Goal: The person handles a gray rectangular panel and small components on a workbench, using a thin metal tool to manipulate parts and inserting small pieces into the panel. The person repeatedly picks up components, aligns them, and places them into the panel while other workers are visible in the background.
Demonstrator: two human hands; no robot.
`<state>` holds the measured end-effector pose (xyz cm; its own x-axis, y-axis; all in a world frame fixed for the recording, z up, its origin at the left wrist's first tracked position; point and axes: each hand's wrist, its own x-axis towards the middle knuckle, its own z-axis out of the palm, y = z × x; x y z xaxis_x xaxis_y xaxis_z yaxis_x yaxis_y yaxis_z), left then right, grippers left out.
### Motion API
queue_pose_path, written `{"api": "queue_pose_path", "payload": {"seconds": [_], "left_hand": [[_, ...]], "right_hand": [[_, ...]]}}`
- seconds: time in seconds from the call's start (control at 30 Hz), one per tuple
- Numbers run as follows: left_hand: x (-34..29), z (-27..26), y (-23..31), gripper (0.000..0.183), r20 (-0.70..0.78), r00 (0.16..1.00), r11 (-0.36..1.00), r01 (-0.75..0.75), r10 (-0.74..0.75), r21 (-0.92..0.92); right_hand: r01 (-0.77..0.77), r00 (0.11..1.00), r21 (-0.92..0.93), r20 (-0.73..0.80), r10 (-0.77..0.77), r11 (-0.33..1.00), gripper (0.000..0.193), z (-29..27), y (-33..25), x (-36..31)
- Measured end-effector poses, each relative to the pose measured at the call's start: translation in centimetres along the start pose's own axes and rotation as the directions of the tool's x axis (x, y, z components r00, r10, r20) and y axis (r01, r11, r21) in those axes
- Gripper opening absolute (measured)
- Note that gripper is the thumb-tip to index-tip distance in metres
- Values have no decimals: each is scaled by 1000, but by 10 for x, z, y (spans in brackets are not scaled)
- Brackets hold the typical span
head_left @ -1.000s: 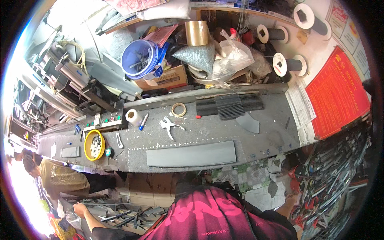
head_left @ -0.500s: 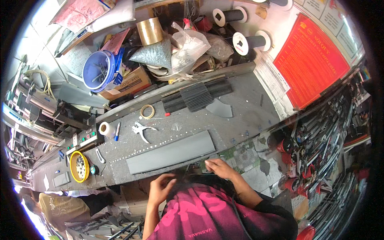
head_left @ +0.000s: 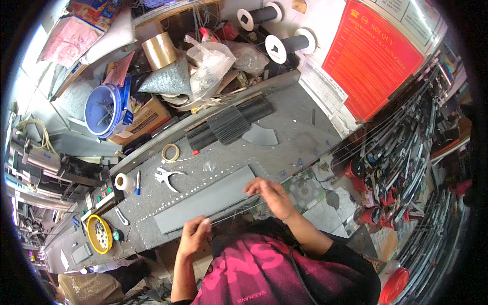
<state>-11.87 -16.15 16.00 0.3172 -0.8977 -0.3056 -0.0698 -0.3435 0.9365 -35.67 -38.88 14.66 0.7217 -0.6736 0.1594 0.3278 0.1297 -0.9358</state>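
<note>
A long grey flat strip [head_left: 203, 201] lies along the front of the workbench. My left hand [head_left: 193, 236] is closed in a pinch just below the strip's left half; what sits between its fingertips is too small to make out. My right hand [head_left: 274, 197] reaches over the strip's right end with fingers bent together, and their tips hide whatever they hold. A thin pale strand [head_left: 236, 213] seems to run between the hands; its kind cannot be told. White-handled pliers [head_left: 168, 179] rest beyond the strip.
Further back lie a tape roll [head_left: 170, 152], black ribbed pieces [head_left: 229, 124] and a grey offcut [head_left: 260, 135]. Leftward are a marker [head_left: 138, 183], a white roll [head_left: 124, 182], a cutter [head_left: 122, 217] and a yellow basket [head_left: 91, 235] of small parts. Racked rods [head_left: 406, 152] stand right; another person [head_left: 91, 287] is lower left.
Both hands have moved away from my body toward the bench, the right one up over the strip's right end. The whole view has shifted and turned slightly.
</note>
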Motion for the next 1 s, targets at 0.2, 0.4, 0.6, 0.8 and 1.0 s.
{"api": "queue_pose_path", "payload": {"seconds": [0.2,0.4,0.6,0.8,1.0], "left_hand": [[-98,-136,-123,44,-508,855,947,245,-110,208],[-268,-284,-235,53,-843,501,733,646,-196,214],[-368,-338,-229,56,-973,213,588,799,-83,125],[-333,-339,-164,26,-971,188,195,957,146,214],[-258,-299,-155,21,-947,243,342,889,210,304]], "right_hand": [[89,837,306,-539,96,948,40,-144,-28,-42],[307,370,78,-928,-43,949,30,-300,-94,-116],[303,226,155,-970,87,940,25,-374,-51,-168],[505,208,318,-947,245,802,12,-458,90,-259],[-971,-87,117,-985,147,209,30,-436,284,-348]]}}
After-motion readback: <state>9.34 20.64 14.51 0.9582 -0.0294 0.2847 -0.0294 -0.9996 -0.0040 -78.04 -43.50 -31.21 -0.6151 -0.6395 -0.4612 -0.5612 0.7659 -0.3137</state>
